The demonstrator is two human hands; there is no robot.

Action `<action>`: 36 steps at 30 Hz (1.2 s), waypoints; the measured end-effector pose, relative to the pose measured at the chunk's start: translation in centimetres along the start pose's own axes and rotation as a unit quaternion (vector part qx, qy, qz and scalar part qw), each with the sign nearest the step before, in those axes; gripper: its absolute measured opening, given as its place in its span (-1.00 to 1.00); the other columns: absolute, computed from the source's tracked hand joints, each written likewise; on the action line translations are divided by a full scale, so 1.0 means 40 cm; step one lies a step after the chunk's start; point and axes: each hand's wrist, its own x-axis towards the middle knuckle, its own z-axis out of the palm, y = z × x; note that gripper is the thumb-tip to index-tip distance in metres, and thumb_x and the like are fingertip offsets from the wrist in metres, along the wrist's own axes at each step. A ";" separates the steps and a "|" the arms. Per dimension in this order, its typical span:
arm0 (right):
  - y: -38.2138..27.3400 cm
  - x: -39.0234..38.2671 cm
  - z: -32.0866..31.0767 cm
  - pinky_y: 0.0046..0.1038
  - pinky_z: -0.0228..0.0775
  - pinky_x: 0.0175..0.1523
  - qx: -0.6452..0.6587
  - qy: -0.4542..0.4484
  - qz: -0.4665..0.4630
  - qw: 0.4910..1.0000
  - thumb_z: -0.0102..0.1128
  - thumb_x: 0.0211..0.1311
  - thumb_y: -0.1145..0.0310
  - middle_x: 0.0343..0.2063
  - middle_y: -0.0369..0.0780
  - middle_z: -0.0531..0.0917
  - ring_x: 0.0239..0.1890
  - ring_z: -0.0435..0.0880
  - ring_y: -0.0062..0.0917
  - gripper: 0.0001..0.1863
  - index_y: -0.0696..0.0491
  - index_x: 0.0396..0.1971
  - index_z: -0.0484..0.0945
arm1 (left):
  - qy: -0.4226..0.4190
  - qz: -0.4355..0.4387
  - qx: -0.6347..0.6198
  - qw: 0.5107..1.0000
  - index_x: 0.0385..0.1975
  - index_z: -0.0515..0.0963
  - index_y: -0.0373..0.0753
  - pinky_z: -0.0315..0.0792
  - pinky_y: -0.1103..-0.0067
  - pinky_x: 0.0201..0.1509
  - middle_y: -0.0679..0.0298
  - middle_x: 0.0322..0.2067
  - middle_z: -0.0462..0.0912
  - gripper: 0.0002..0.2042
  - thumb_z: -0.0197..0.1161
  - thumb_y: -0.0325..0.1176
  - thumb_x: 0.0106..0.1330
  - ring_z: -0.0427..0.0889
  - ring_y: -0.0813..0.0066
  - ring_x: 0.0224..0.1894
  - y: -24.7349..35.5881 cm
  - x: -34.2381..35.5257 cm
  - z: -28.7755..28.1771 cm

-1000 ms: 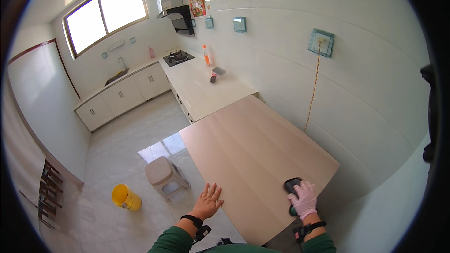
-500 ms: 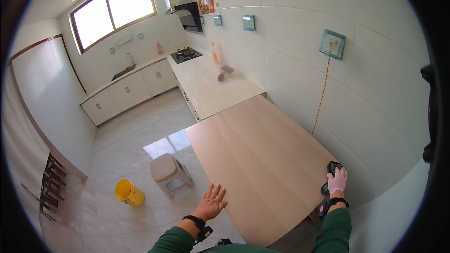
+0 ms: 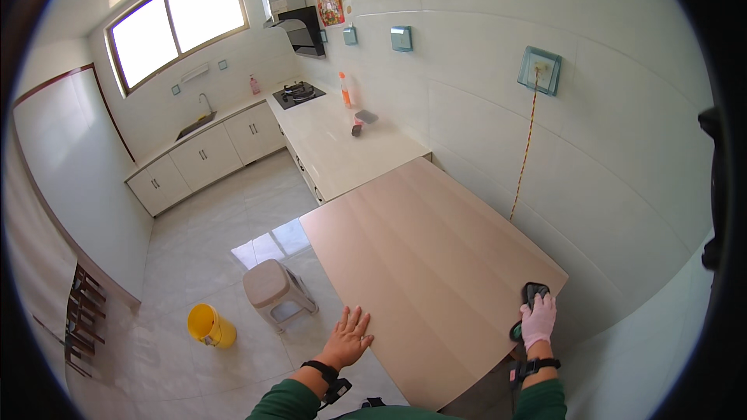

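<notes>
The pink-gloved right hand (image 3: pixel 538 319), clasping a black-and-green tool (image 3: pixel 535 291), has edged inward from the right corner of the tabletop (image 3: pixel 436 264) — taking it farther over the surface — while the left hand (image 3: pixel 348 340) splays empty.

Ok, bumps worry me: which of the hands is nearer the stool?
Left. The left hand is at the left edge of the table, right of the stool; the right hand holds a black tool at the table's right, farther away.

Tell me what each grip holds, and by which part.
The pink-gloved right grip holds a black-and-green tool from above, by its middle. The left grip, spread at the table's edge, holds nothing.
</notes>
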 end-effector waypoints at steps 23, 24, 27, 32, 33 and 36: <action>0.087 0.295 -0.022 -0.07 -0.02 0.45 -0.079 -0.140 0.128 0.979 0.06 0.26 0.04 0.40 -0.15 0.15 0.44 0.08 -0.17 -0.37 -0.10 0.32 0.30 | 0.054 0.017 0.017 0.998 0.42 0.12 -0.03 -0.01 0.11 0.46 0.17 0.48 -0.05 -0.38 -0.06 0.07 0.42 -0.20 0.06 0.52 -0.021 -0.005 0.040; 0.081 0.309 -0.029 -0.07 -0.03 0.45 -0.070 -0.146 0.150 0.975 0.05 0.27 0.02 0.41 -0.16 0.14 0.45 0.07 -0.19 -0.35 -0.11 0.34 0.27 | 0.041 0.008 0.019 0.999 0.43 0.12 -0.02 -0.02 0.11 0.46 0.18 0.48 -0.05 -0.38 -0.07 0.07 0.42 -0.21 0.06 0.52 -0.017 -0.006 0.036; 0.053 0.337 -0.055 -0.11 -0.08 0.48 -0.065 -0.180 0.219 0.957 0.00 0.30 0.00 0.44 -0.22 0.09 0.48 0.01 -0.27 -0.32 -0.15 0.39 0.18 | 0.009 -0.013 0.026 1.000 0.43 0.09 -0.02 -0.02 0.11 0.46 0.18 0.48 -0.07 -0.38 -0.09 0.08 0.43 -0.23 0.07 0.53 -0.008 -0.008 0.018; 0.013 0.319 -0.073 -0.16 -0.10 0.49 -0.086 -0.169 0.228 0.955 -0.03 0.34 0.01 0.44 -0.22 0.10 0.48 0.00 -0.30 -0.35 -0.14 0.39 0.18 | -0.019 -0.025 0.043 0.999 0.44 0.07 -0.01 -0.03 0.11 0.47 0.19 0.49 -0.11 -0.38 -0.12 0.08 0.45 -0.26 0.08 0.53 0.003 -0.008 0.002; 0.010 0.311 -0.074 -0.16 -0.09 0.49 -0.090 -0.165 0.226 0.956 -0.03 0.35 0.00 0.44 -0.22 0.10 0.48 0.01 -0.30 -0.35 -0.14 0.39 0.18 | -0.020 -0.026 0.034 0.999 0.44 0.07 -0.01 -0.03 0.10 0.47 0.19 0.49 -0.11 -0.38 -0.12 0.08 0.45 -0.27 0.08 0.53 0.003 -0.008 0.002; 0.012 0.286 -0.070 -0.18 -0.05 0.48 -0.105 -0.147 0.203 0.962 -0.03 0.36 -0.03 0.43 -0.20 0.12 0.46 0.05 -0.27 -0.36 -0.11 0.38 0.21 | -0.019 -0.021 0.025 0.999 0.45 0.06 -0.01 -0.04 0.10 0.47 0.19 0.49 -0.12 -0.38 -0.12 0.09 0.45 -0.27 0.08 0.53 0.000 -0.006 0.008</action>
